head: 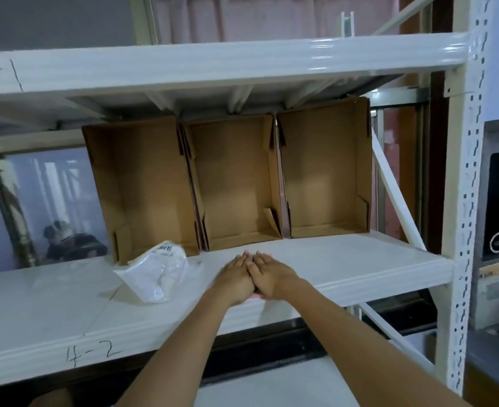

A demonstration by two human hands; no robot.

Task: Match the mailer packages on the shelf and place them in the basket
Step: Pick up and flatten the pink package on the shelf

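Now both hands lie flat, side by side, on the white shelf (345, 259).

Left hand (236, 277) and right hand (271, 274) touch along their inner edges, fingers straight, grasping nothing; a sliver of pink shows under them. Just left of them lies a crumpled white mailer package (157, 271) with a barcode label. Three open cardboard boxes (236, 183) stand in a row at the far side.

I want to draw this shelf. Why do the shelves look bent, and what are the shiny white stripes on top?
Head view: the wide-angle lens curves the upper shelf beam; the stripes are light glare on its glossy paint; the cardboard boxes sit in soft shadow; the edges look slightly blurred.
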